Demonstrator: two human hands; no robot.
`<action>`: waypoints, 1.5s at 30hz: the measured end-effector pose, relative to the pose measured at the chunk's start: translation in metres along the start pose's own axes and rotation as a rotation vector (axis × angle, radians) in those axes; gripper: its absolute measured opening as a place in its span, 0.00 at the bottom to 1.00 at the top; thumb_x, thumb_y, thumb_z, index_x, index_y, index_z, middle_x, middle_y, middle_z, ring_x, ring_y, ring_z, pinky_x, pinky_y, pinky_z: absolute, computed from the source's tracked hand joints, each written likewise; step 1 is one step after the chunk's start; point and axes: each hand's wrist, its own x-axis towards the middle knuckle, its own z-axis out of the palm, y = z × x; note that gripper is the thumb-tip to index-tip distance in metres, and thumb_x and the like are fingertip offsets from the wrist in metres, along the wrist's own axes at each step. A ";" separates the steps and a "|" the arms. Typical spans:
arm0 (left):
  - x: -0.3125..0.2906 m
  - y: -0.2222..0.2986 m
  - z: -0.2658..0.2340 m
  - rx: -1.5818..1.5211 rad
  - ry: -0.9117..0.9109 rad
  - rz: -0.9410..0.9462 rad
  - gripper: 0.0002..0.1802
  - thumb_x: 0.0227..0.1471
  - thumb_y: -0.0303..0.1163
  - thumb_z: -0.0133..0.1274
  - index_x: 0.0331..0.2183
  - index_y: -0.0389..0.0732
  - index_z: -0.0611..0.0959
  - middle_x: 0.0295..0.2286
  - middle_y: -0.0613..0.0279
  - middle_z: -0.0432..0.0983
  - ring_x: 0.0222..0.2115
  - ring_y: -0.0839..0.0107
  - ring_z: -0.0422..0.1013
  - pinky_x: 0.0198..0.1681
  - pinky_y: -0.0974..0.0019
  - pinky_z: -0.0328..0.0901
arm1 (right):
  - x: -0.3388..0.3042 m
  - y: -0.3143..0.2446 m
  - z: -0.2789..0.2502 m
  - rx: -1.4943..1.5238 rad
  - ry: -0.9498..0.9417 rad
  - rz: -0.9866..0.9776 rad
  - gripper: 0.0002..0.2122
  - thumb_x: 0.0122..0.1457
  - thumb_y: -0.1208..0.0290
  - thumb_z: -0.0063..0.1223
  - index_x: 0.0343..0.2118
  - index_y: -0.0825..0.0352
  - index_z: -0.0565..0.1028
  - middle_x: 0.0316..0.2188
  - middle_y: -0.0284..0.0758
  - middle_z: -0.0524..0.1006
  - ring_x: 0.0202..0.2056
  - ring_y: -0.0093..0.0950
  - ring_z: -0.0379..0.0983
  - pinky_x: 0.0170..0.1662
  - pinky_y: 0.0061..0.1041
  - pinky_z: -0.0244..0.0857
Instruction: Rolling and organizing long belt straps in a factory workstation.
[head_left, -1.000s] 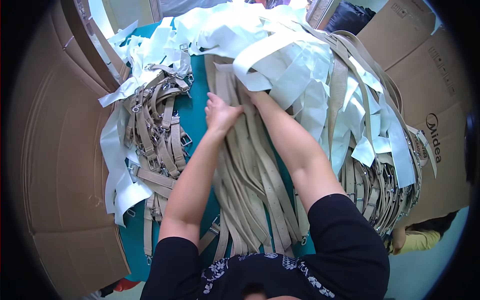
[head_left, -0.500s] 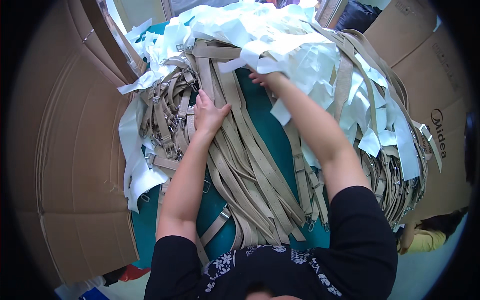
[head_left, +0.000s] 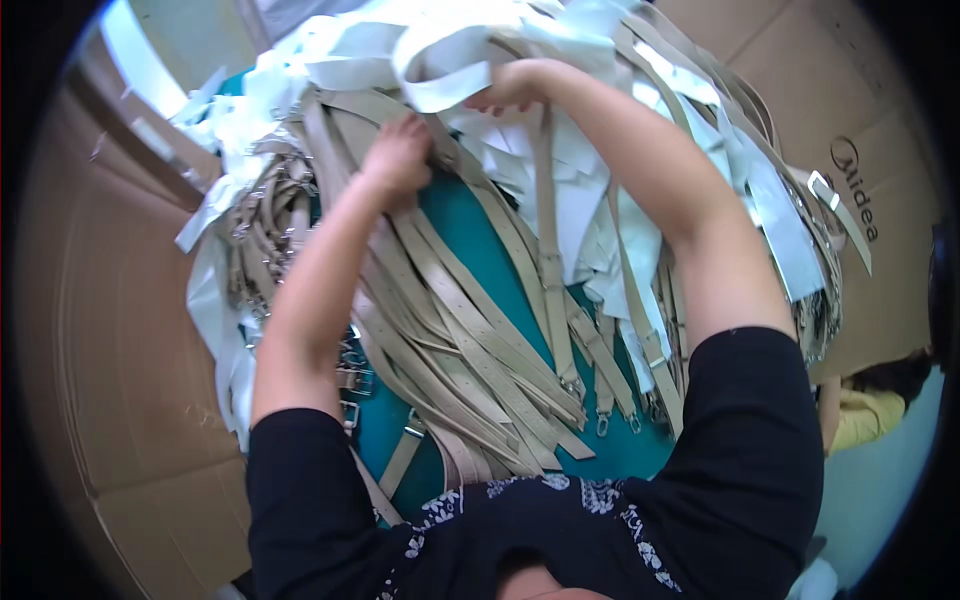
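My right hand (head_left: 513, 85) is at the far side of the table, its fingers closed by the end of a curled white strip (head_left: 445, 88) that looks like paper or thin sheet. Left of it, my left hand (head_left: 398, 158) is smeared by motion over the upper ends of a bundle of beige straps (head_left: 430, 285). Its fingertips lie near the strip and the straps, but its grip does not show. The bundle's straps have punched holes and run down toward my body. More beige straps with metal clips (head_left: 560, 320) hang to the right.
A tangle of beige straps with metal buckles (head_left: 265, 225) lies on the left. White sheets (head_left: 590, 190) are heaped across the back and right of the green tabletop (head_left: 480, 250). Cardboard walls (head_left: 130, 330) stand at the sides. A person in yellow (head_left: 862, 415) is at the lower right.
Both hands have moved farther back, and my left hand has slid up the strap bundle. The white strip by my right hand now curls in a loop. The whole view has shifted.
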 end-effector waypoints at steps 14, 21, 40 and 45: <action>-0.005 -0.016 -0.048 0.421 -0.505 0.177 0.20 0.43 0.27 0.46 0.42 0.46 0.76 0.46 0.61 0.67 0.53 0.66 0.56 0.58 0.55 0.44 | -0.103 0.079 0.098 -0.821 0.299 -1.129 0.10 0.45 0.67 0.53 0.31 0.63 0.74 0.39 0.35 0.69 0.44 0.33 0.64 0.48 0.30 0.58; -0.030 0.047 -0.050 -0.721 -0.632 -0.316 0.31 0.42 0.52 0.46 0.45 0.43 0.74 0.47 0.51 0.66 0.44 0.58 0.65 0.50 0.59 0.57 | -0.192 0.041 0.166 -0.585 0.034 -0.238 0.22 0.44 0.43 0.49 0.23 0.63 0.76 0.29 0.36 0.72 0.35 0.34 0.69 0.43 0.32 0.58; -0.018 0.131 -0.092 -0.275 -0.497 -0.302 0.36 0.48 0.60 0.40 0.30 0.31 0.79 0.24 0.48 0.74 0.28 0.58 0.72 0.34 0.62 0.65 | -0.205 0.071 0.213 -0.535 0.492 -0.140 0.12 0.42 0.62 0.47 0.18 0.66 0.75 0.20 0.38 0.74 0.25 0.34 0.72 0.40 0.32 0.59; -0.106 0.128 -0.126 -0.614 0.095 -0.178 0.15 0.48 0.39 0.50 0.34 0.40 0.80 0.27 0.55 0.75 0.30 0.63 0.72 0.35 0.66 0.65 | -0.198 0.105 0.198 -0.746 0.847 -0.047 0.07 0.48 0.70 0.43 0.27 0.65 0.72 0.26 0.37 0.74 0.30 0.32 0.72 0.34 0.31 0.62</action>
